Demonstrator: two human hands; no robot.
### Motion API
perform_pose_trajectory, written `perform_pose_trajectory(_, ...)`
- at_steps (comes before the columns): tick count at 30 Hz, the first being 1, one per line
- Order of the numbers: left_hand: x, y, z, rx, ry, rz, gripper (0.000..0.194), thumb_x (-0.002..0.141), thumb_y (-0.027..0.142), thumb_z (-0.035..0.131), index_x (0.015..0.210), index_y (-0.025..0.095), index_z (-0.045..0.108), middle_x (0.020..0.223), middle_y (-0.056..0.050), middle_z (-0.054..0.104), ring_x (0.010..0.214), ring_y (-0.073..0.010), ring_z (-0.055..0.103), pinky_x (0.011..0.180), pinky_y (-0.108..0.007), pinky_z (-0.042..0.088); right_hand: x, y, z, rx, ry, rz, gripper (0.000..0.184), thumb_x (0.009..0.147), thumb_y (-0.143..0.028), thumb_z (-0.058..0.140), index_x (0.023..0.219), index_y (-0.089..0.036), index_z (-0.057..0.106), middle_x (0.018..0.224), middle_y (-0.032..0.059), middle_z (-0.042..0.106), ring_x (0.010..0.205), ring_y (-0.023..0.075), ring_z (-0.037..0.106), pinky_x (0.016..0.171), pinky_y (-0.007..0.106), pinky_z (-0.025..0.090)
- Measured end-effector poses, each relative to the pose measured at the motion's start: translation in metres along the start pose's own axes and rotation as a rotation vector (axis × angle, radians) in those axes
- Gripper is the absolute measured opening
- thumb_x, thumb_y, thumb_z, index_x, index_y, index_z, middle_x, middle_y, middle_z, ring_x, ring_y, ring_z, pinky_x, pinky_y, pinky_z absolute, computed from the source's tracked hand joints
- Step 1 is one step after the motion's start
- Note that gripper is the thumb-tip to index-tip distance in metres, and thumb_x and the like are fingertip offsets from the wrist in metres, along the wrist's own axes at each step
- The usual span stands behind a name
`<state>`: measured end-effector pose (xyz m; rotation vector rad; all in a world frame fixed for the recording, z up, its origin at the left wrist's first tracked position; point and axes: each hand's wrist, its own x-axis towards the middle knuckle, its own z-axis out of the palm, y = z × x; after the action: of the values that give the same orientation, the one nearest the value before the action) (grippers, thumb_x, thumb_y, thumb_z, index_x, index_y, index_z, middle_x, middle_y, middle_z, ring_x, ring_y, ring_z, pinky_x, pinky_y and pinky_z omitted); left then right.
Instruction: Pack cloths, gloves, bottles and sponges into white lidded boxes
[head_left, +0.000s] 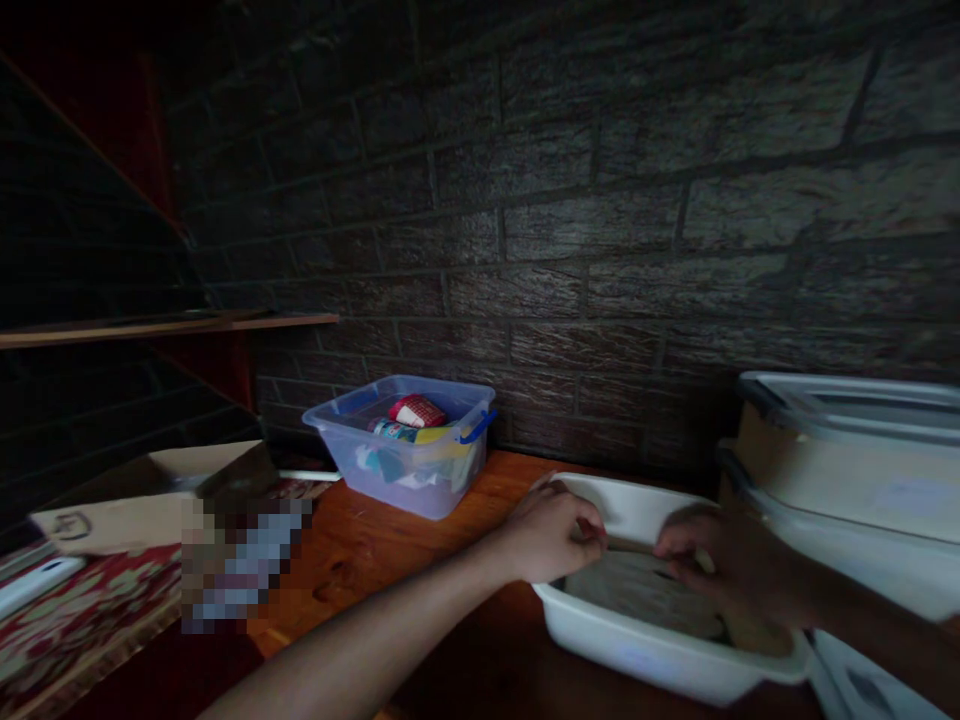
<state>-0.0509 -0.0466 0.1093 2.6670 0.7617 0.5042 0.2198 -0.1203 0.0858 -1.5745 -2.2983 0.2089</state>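
A white plastic tub sits on the wooden table in front of me, with greyish folded material inside. Both my hands hover over the tub. My left hand is closed in a pinch on one end of a thin, pale stick-like item. My right hand is closed on its other end. What the item is I cannot make out in the dim light.
A clear blue-handled bin with packets stands at the back by the dark brick wall. Two stacked lidded containers stand at the right. A cardboard piece and patterned cloth lie left, under a shelf.
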Motion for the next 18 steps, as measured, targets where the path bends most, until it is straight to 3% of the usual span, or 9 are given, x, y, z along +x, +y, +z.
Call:
perform_pose_trajectory(7,0.002,0.0,-0.001,-0.048,0.029,-0.016,0.013,0.088,0.029,0.066,0.094,0.026,0.077,0.097,0.001,0.078,0.102,-0.0221,0.066,0.094,-0.034,0.044,0.002,-0.006,-0.01,-0.028,-0.044,-0.019,0.021,0.083,-0.027,0.064,0.098,-0.025,0.079,0.09,0.0026,0.078,0.089,0.0216,0.069,0.082,0.031,0.048)
perform_pose_trajectory(18,0.003,0.004,-0.006,-0.105,-0.006,-0.042,0.01,0.088,0.025,0.066,0.092,0.027,0.076,0.095,0.003,0.076,0.1,-0.0198,0.065,0.097,-0.031,0.042,0.002,-0.01,-0.016,-0.008,-0.06,-0.044,0.021,0.084,-0.027,0.063,0.098,-0.026,0.079,0.091,0.0019,0.079,0.087,0.0208,0.07,0.081,0.03,0.047)
